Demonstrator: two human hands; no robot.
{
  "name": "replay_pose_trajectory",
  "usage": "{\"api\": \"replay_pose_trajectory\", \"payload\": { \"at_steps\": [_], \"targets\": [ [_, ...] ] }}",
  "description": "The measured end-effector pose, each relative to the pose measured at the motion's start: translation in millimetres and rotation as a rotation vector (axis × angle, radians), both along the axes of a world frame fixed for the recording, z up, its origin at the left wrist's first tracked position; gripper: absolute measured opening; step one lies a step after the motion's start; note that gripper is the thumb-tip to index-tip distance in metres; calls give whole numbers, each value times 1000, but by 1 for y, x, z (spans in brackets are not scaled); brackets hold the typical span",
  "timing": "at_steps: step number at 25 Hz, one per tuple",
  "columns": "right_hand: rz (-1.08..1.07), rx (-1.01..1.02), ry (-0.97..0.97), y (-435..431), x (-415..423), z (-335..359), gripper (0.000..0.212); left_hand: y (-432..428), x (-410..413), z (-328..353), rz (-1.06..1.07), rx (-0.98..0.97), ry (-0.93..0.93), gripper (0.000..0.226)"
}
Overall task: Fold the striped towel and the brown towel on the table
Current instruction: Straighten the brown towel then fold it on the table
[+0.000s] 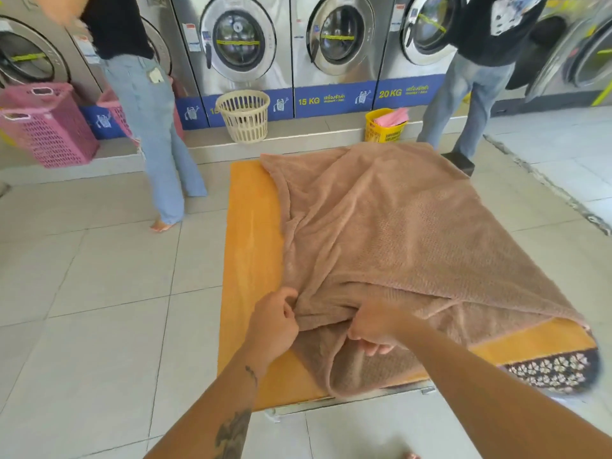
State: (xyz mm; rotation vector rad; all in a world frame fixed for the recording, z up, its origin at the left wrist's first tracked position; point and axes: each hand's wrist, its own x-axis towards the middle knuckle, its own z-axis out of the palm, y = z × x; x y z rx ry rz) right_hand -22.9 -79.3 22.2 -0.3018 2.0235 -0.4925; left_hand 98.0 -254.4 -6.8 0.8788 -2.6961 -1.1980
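Both your hands grip the brown towel's near edge.

The brown towel [390, 226] sprawls across the orange table [251, 246] at frame centre; your left hand [275, 323] pinches its bunched edge, your right hand [374, 326] clutches a fold beside it.

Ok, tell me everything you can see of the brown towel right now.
The brown towel is a large, light-brown piece of fluffy terry-like cloth, spread loosely and askew over most of the orange-topped table, rumpled along its left edge. Its near part is bunched and partly doubled over. The left hand pinches the gathered edge; the right hand grips the fold beside it. Its right corner hangs toward a dark patterned cloth.
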Motion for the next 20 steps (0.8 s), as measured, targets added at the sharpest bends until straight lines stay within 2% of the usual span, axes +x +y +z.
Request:
{"api": "replay_pose_trajectory", "payload": {
  "at_steps": [1, 4, 5, 7, 10, 13, 15, 18, 20],
  "targets": [
    [-106, -39, 63, -7, 17, -7, 11, -8, 5, 0, -14, 47, 41, 33],
    [-325, -111, 305, -22, 58, -22, 43, -23, 16, 6, -51, 161, 157, 30],
    [-397, -137, 317, -27, 68, -24, 42, -26, 18, 8, -68, 175, 171, 31],
    [-542, -233, 326, -39, 88, -23, 25, -34, 19, 9, -119, 174, 158, 33],
    [-762, -356, 388, -38, 98, -9, 20, -37, 17, 7, -269, 137, 1, 39],
    [-1067, -674, 250, -14, 97, 12, 27, -32, 18, 0, -414, 139, -116, 56],
    [-1129, -815, 116, 8, 104, 19, 31, -28, 17, -3, -494, 87, -125, 57],
    [-1137, -771, -35, 27, 129, 13, 30, -26, 7, -5, -602, -49, -11, 26],
    [-1261, -666, -6, 28, 137, 6, 28, -29, -5, 0, -699, -113, 48, 15]
  ]
}}
